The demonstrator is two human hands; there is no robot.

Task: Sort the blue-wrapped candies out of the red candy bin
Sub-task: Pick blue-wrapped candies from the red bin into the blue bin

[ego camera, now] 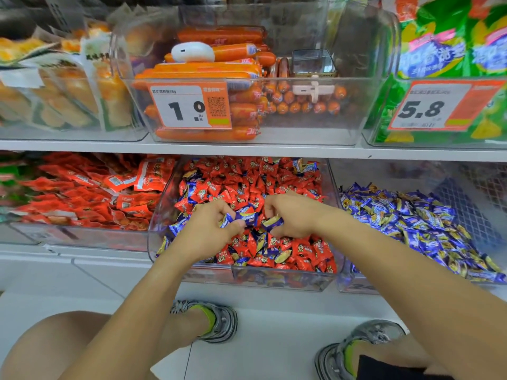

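A clear plastic bin on the lower shelf holds a heap of red-wrapped candies with blue-wrapped candies mixed in. Both my hands are inside it, close together over the middle. My left hand has its fingers curled round a blue-wrapped candy. My right hand pinches another blue-wrapped candy. One more blue candy lies between the two hands.
To the right stands a clear bin of blue-wrapped candies. A bin of red snack packets is on the left. Sausages and green bags fill the upper shelf bins. My feet stand on the white tiled floor below.
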